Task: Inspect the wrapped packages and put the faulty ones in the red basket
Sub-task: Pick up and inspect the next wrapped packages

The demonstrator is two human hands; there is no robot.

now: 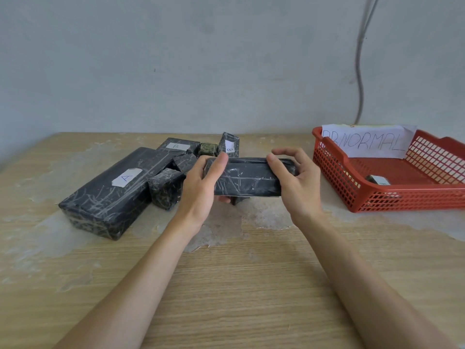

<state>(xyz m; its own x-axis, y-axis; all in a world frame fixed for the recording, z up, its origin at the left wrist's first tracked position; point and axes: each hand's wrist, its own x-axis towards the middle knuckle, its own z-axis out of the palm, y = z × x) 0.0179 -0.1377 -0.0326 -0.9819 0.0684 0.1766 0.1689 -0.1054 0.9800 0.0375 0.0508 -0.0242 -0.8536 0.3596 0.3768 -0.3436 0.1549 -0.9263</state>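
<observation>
Your left hand [201, 182] and right hand [294, 180] grip the package [247, 178] by its ends, lifted above the tabletop [251, 285] for inspection.

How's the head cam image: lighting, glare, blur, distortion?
Head view: soft, even light, no hard shadows on the table; small glare streaks on the shiny wrap of the package held by the left hand and right hand; no obvious motion blur, the sign in the basket reads clearly; wide-angle stretch toward the bottom corners.
</observation>
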